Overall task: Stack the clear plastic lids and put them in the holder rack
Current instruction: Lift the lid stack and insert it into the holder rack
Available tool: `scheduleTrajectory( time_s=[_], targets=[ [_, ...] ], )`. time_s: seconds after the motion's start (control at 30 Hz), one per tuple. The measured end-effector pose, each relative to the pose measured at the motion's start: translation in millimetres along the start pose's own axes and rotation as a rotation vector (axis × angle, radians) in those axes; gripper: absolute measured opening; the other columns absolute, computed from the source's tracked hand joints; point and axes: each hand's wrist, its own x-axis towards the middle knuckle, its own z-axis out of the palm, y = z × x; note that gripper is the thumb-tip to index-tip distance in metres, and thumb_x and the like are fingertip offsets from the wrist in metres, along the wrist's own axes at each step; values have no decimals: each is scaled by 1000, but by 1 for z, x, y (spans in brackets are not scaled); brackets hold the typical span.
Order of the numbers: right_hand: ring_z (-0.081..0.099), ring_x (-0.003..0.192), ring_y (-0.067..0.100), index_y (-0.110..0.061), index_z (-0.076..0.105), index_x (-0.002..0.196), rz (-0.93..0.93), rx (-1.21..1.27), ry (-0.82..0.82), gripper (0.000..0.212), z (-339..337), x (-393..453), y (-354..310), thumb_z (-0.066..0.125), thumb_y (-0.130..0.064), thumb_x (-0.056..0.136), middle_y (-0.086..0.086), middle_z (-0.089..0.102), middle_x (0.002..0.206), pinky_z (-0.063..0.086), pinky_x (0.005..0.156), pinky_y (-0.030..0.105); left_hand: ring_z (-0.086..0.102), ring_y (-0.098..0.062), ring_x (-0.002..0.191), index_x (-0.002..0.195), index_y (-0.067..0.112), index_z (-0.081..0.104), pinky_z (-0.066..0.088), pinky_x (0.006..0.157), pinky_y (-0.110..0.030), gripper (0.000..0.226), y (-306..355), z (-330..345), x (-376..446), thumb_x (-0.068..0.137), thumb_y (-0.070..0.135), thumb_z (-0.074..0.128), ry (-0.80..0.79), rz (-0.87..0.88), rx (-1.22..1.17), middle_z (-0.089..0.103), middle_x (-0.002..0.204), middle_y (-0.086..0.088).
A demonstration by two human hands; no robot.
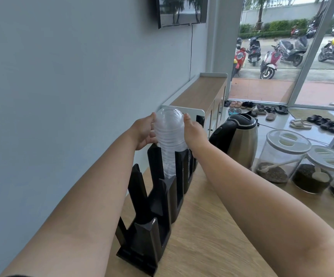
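Note:
A tall stack of clear dome lids [169, 134] stands upright in a middle slot of the black holder rack [156, 198], its lower part down between the rack's black posts. My left hand [144, 132] presses on the stack's left side and my right hand [193, 132] on its right side, so both grip the part above the posts. The rack runs along the grey wall on the wooden counter [208, 232]. Its two nearer slots hold nothing I can see.
A steel and black electric kettle [240, 136] stands just right of my right forearm. Clear jars with white lids [282, 156] holding dark contents sit at the right. A low wooden cabinet [202, 92] continues beyond the rack; shoes lie by the glass door.

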Motion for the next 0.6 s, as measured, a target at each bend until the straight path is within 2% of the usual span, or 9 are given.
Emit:
scheduleTrajectory(
  time_s=[0.07,0.13,0.2,0.27,0.33,0.43,0.6],
  targets=[
    [49,79,23,-13,52,87,-42,-46,30,61,0,2,3,20,-64,95,0,48,79,34,64,34,65,-29,88,118,7,58,55,82,-45,45,-1,4,1,103,44,36,39,19,35,65,105,-8],
    [49,76,24,-17,44,76,-94,-148,68,53,-4,1,5,20,-58,98,0,48,74,30,58,33,64,-30,89,116,8,59,55,76,-41,46,-3,6,2,102,45,35,78,45,100,63,106,-9],
    [49,78,23,-14,48,86,-134,-239,91,49,-9,0,7,20,-51,101,4,52,87,30,60,34,58,-29,87,109,9,60,52,80,-38,42,-7,7,7,101,43,37,122,100,184,58,99,-10],
    [45,82,23,-12,53,107,-137,-258,92,47,-12,0,8,22,-48,102,8,47,107,31,70,34,57,-25,86,105,14,62,52,89,-40,35,-12,6,12,101,39,39,177,180,288,59,92,-4],
    [44,86,23,-13,50,124,-139,-229,89,46,-12,2,9,26,-45,103,9,44,118,31,75,33,59,-25,88,101,21,64,52,95,-46,28,-15,5,14,99,37,41,226,238,350,62,93,0],
    [49,90,22,-14,50,123,-158,-166,87,41,-8,8,11,30,-43,102,10,52,120,34,74,33,60,-22,90,99,24,64,52,94,-47,24,-15,6,14,99,34,42,283,281,397,64,98,1],
    [51,86,23,-15,51,112,-117,-135,78,35,-5,12,14,30,-41,102,12,56,112,32,63,32,57,-21,88,94,25,63,53,94,-46,21,-11,10,14,99,31,43,306,269,427,60,90,3]
  ],
)
